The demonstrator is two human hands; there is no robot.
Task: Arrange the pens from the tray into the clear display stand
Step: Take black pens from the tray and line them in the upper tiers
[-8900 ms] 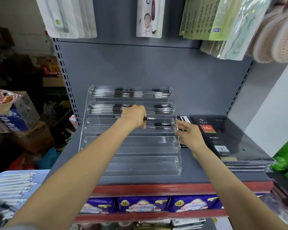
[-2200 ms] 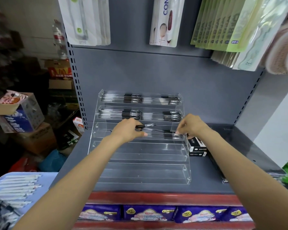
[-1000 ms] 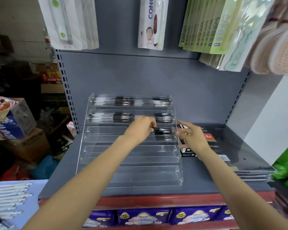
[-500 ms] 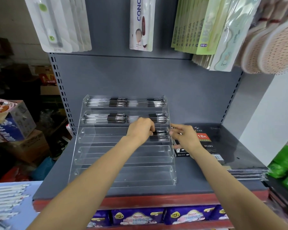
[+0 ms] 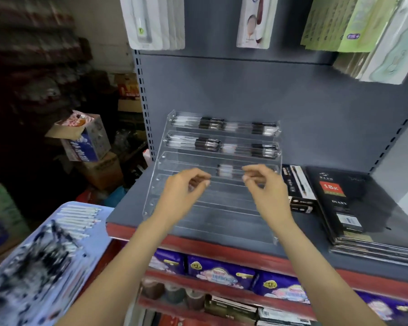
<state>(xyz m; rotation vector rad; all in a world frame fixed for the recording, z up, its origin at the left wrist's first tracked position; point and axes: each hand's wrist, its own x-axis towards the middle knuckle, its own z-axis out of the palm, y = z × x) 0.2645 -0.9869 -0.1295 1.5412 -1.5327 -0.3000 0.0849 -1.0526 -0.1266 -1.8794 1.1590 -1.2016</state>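
With both the left hand (image 5: 184, 191) and right hand (image 5: 266, 189) loosely curled and empty, we fetch further pens (image 5: 76, 222) from the tray (image 5: 97, 250) at lower left, filling the clear display stand (image 5: 212, 208) third tier leftward.

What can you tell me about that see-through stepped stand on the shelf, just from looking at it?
The clear display stand looks like transparent acrylic, built as a staircase of long shallow troughs rising toward the grey back panel. It stands upright on the grey shelf, beside black boxes. The top two tiers are filled across with pens; the third holds pens only on its right half, and the lower tiers look empty. The left hand and right hand hover in front of it, apparently not touching it.
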